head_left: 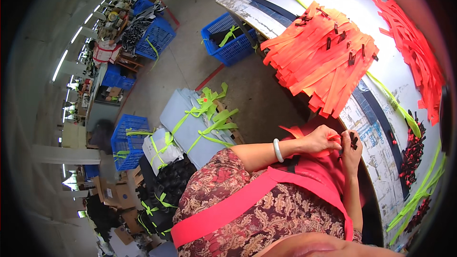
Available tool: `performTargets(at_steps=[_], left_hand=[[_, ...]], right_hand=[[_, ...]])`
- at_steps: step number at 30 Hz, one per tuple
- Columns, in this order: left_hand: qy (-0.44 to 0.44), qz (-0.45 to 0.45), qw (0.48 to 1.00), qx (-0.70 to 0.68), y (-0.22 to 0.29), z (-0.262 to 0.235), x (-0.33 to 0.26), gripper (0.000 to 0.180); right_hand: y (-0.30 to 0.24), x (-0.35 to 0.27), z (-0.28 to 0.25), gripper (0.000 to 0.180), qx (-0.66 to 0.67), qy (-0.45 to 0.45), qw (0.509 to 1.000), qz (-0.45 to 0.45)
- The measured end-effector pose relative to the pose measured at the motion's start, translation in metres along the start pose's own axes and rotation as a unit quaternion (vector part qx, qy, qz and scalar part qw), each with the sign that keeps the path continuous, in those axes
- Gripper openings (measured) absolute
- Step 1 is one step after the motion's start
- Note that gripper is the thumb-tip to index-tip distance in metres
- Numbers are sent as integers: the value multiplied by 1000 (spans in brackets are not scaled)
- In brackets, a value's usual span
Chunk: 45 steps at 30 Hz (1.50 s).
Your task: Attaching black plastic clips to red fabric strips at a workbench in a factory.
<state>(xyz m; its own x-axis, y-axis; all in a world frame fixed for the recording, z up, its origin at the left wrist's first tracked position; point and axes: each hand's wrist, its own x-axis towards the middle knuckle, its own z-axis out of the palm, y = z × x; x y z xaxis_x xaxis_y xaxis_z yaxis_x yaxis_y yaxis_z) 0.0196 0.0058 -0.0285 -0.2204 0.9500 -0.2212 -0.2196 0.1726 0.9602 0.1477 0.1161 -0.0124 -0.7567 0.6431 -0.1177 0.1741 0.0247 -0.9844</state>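
Note:
My left hand (321,141), with a pale bangle at the wrist, pinches a red-orange fabric strip (296,132) over my lap. Close beside it, my right hand (351,154) is closed on several small black pieces (353,139) that stick up from its fingers; their exact kind is too small to make out. Just beyond both hands, a thick pile of orange strips (323,57) lies on the table and hangs over its near edge. Small black pieces show on some of those strips.
The white table (381,128) curves along my right, carrying more red strips (409,52), red-and-black pieces (413,157) and yellow-green ties (421,190). On the floor at left are blue baskets (228,38), tied grey bundles (185,123) and cardboard boxes (116,192).

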Motion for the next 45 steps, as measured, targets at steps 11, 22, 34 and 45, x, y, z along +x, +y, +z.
performTargets(at_steps=[11,22,34,45], left_hand=[[11,23,999,-47,1,-16,7,14],[-9,69,997,41,6,-10,3,12],[-52,-11,994,100,11,-13,-7,10],[49,62,997,-10,27,-7,-13,12]], right_hand=[[4,-8,-7,21,-106,-170,980,6],[13,-11,-17,18,82,-193,962,176],[-8,-14,-14,17,52,-243,946,210],[25,-6,-21,21,285,-11,941,184]])
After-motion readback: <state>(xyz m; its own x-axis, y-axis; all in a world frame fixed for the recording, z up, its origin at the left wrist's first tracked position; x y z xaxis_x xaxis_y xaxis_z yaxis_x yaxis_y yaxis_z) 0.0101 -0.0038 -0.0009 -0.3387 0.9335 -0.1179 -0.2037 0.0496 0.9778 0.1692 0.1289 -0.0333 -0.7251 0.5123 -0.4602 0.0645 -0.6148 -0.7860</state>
